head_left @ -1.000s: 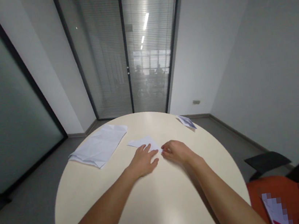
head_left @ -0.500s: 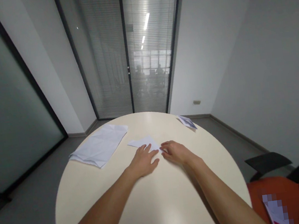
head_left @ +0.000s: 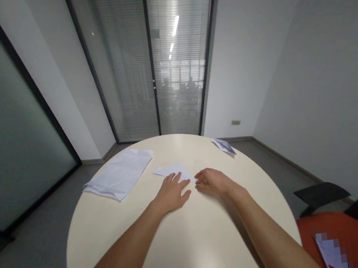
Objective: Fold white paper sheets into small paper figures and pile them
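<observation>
A small folded sheet of white paper (head_left: 177,169) lies flat near the middle of the table, its pointed corner toward the right. My left hand (head_left: 172,193) rests on its near edge with the fingers spread, covering part of it. At the right-hand tip of the paper is my right hand (head_left: 214,182), fingers bent and drawn together around that corner. Its fingertips partly hide the contact with the paper.
The round cream table (head_left: 168,249) holds a stack of creased white sheets (head_left: 121,172) at the left and a folded printed paper (head_left: 224,146) near the far right edge. An orange chair (head_left: 353,234) with a black armrest (head_left: 322,194) stands at the right.
My right hand has shifted slightly to the right, and more of the paper's tip shows between the hands. My left hand stays in place.
</observation>
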{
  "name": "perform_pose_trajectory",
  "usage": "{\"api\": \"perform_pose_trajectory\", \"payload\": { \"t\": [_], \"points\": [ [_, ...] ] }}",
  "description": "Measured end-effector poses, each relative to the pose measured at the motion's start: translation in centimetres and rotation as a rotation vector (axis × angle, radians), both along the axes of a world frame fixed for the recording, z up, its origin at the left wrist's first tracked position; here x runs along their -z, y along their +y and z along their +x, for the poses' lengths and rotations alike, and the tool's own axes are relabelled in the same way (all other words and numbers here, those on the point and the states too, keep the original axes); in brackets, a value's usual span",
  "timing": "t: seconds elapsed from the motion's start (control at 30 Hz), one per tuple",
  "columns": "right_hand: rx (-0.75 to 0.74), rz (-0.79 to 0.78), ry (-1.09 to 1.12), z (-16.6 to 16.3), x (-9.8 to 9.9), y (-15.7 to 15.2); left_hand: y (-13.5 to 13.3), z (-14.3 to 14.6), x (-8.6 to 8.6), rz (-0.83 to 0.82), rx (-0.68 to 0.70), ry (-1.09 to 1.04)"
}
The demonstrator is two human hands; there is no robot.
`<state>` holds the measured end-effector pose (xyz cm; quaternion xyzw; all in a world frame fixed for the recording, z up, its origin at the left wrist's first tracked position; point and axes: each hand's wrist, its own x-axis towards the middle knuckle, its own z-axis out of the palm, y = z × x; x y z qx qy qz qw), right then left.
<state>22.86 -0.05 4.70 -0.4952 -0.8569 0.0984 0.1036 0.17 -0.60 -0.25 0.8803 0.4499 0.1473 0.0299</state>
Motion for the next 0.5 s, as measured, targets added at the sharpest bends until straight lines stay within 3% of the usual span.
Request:
{"api": "perform_pose_trajectory", "payload": {
  "t": [0.2, 0.5],
  "points": [
    [0.081, 0.088, 0.002, -0.8, -0.1, -0.4, -0.1, -0.1, -0.2, 0.005, 0.003, 0.011],
    [-0.096, 0.151, 0.076, -0.8, 2.3, 0.6, 0.1, 0.2, -0.4, 0.005, 0.099, -0.068]
  ]
}}
